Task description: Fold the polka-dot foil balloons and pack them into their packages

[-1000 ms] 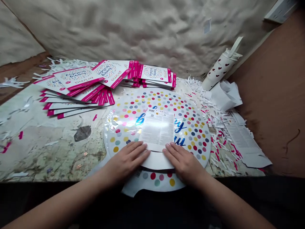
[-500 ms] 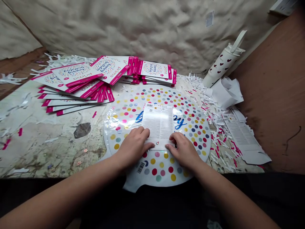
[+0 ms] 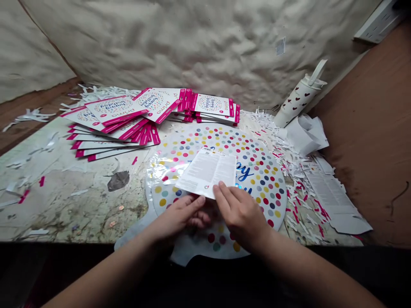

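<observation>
A flat foil balloon (image 3: 260, 184) with coloured dots and blue lettering lies in front of me. Over its middle is a white printed packaging card (image 3: 208, 171), small text facing up, its near edge lifted and tilted. My left hand (image 3: 184, 216) has its thumb at that near edge and its fingers curled below. My right hand (image 3: 240, 209) grips the near right corner, fingers on top; its thumb is hidden. Part of the balloon's lettering is covered by the card.
Pink-edged printed packets (image 3: 115, 124) lie fanned at the back left, with a smaller packet stack (image 3: 213, 107) beside them. A white tumbler with hearts (image 3: 297, 100) leans at the back right. Paper scraps (image 3: 295, 188) and a flattened carton piece (image 3: 337, 196) lie to the right.
The card's near edge has come up off the balloon and the card has turned slightly. My left hand has moved down to its edge; my right hand has closed over the corner.
</observation>
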A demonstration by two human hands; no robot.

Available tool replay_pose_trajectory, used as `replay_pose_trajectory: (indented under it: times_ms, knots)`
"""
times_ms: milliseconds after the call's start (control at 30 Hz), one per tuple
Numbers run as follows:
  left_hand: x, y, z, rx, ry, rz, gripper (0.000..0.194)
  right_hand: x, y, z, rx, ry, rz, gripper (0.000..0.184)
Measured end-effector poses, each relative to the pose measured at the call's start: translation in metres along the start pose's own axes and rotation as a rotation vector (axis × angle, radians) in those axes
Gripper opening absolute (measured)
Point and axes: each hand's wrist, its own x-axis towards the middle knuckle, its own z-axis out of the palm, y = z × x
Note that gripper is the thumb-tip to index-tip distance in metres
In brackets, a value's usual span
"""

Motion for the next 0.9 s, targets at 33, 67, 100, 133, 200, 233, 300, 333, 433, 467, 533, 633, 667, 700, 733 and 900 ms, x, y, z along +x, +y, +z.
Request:
replay_pose_trajectory:
  times_ms: [33,67,100,133,200,233,300,333,433,467,533,633,667,700,733,900]
  knots:
    - [0.004,-0.004,0.002,-0.145,0.089,0.04,0.03,0.0,-0.004,-0.001,0.014,0.059,0.007,0.028]
    - [0.008,-0.007,0.002,-0.241,0.181,0.081,0.028,0.0,-0.009,-0.001,0.028,0.098,0.02,0.026]
    - [0.012,-0.009,0.003,-0.297,0.249,0.104,0.027,0.0,-0.014,-0.001,0.042,0.117,0.039,0.024]
    - [0.015,-0.011,0.003,-0.33,0.287,0.104,0.025,-0.001,-0.018,0.0,0.055,0.124,0.061,0.023]
    - [0.019,-0.013,0.004,-0.422,0.304,0.081,0.018,-0.002,-0.024,0.002,0.078,0.127,0.103,0.021]
    - [0.02,-0.013,0.004,-0.503,0.293,0.057,0.015,-0.002,-0.025,0.002,0.087,0.128,0.113,0.021]
    - [0.02,-0.012,0.005,-0.677,0.244,-0.005,0.009,-0.003,-0.026,0.001,0.107,0.128,0.116,0.022]
    - [0.02,-0.011,0.005,-0.727,0.221,-0.021,0.006,-0.004,-0.024,0.0,0.128,0.124,0.116,0.022]
    - [0.016,-0.01,0.0,-0.544,0.223,0.078,0.011,-0.005,-0.014,-0.003,0.358,0.04,0.161,0.02]
    - [0.015,-0.011,-0.002,-0.42,0.238,0.135,0.016,-0.004,-0.01,-0.002,0.473,0.013,0.197,0.023]
    - [0.012,-0.011,-0.006,-0.204,0.249,0.2,0.024,-0.002,-0.004,0.002,0.631,0.011,0.24,0.033]
    - [0.009,-0.011,-0.007,-0.052,0.227,0.224,0.03,0.006,-0.003,0.016,0.605,0.125,0.136,0.029]
    - [0.009,-0.011,-0.007,-0.024,0.226,0.232,0.03,0.009,-0.004,0.02,0.596,0.171,0.104,0.026]
    - [0.01,-0.012,-0.006,-0.005,0.231,0.244,0.03,0.012,-0.005,0.022,0.623,0.215,0.107,0.023]
    - [0.011,-0.011,-0.006,0.01,0.245,0.255,0.03,0.013,-0.005,0.022,0.685,0.253,0.151,0.02]
    - [0.011,0.0,-0.016,0.203,0.411,0.355,0.023,-0.011,0.035,-0.009,0.772,0.014,0.525,0.023]
